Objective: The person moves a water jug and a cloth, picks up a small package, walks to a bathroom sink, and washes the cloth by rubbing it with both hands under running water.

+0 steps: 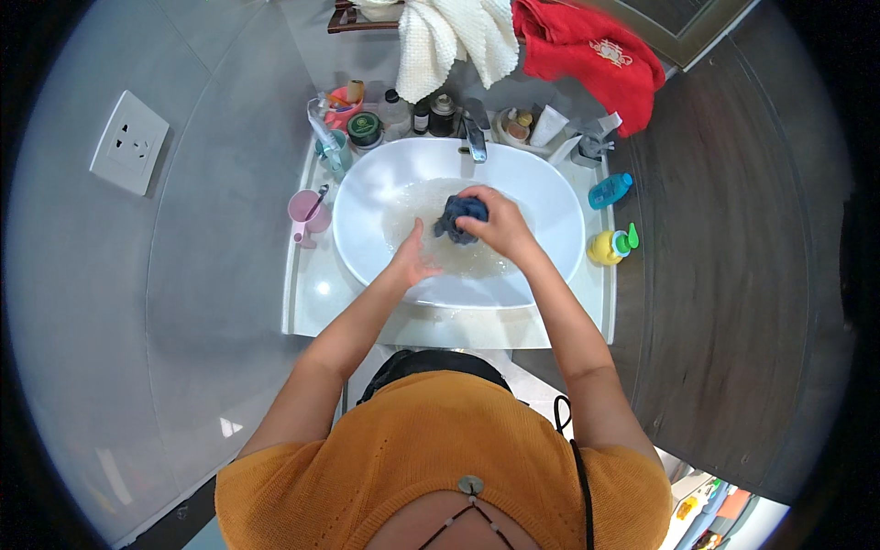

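Note:
A bunched dark blue cloth (464,213) is in the middle of the white oval sink (357,220), over cloudy, sudsy water (477,264). My right hand (502,223) grips it from the right, fingers over its top and thumb along its near side. To the left of the cloth, my left hand (414,258) is low over the water with thumb and fingers apart, holding nothing. The grey metal faucet (474,137) stands at the sink's far rim, beyond the cloth.
A pink cup (309,213) with a toothbrush stands left of the sink. On the right are a blue bottle (610,191) and a yellow pump bottle (609,247). Several jars and bottles line the back, below a hanging white towel (440,46) and red towel (596,55).

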`<state>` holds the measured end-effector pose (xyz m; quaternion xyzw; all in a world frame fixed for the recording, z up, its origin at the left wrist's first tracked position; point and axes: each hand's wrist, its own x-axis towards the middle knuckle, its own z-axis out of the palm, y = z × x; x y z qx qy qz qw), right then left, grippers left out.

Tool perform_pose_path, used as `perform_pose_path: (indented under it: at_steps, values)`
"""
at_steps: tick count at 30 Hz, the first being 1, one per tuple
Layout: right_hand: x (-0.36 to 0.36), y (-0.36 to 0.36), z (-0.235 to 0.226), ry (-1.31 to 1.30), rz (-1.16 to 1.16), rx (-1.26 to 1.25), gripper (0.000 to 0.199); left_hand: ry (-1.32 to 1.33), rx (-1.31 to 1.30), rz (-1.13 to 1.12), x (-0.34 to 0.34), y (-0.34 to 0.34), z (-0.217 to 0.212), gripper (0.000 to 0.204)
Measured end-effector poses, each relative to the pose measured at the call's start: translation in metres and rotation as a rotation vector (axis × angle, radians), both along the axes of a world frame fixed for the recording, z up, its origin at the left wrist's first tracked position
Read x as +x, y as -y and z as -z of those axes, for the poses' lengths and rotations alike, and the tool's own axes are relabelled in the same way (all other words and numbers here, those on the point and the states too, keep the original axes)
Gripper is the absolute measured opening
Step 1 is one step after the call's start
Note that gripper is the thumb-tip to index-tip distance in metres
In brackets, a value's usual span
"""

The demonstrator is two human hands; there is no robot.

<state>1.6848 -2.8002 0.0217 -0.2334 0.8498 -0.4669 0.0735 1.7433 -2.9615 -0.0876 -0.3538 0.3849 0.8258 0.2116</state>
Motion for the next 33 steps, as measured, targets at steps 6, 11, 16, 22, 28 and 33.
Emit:
perform_pose_path:
  at_steps: [6,11,16,22,28,33]
  values:
    - [0.035,0.007,-0.006,-0.372,-0.481,0.345,0.043,-0.061,0.462,-0.006,-0.002,-0.012,0.001,0.084]
    - [0.046,-0.004,-0.03,-0.235,-0.621,0.187,0.039,-0.137,0.578,0.064,-0.014,0.001,0.004,0.064]
    - [-0.006,-0.034,-0.002,0.086,-0.212,-0.111,0.034,-0.061,0.65,0.053,-0.01,-0.01,-0.029,0.053]
    - [-0.024,-0.02,0.003,0.119,-0.225,-0.069,0.033,-0.318,0.573,0.39,-0.003,-0.022,-0.044,0.05]
    - [-0.021,-0.031,0.012,-0.479,0.044,0.265,0.052,-0.132,0.681,0.067,0.005,-0.018,-0.077,0.045]
    - [0.0,-0.039,0.03,-0.644,-0.215,0.209,0.078,-0.16,0.816,-0.017,0.008,-0.016,-0.106,0.046]
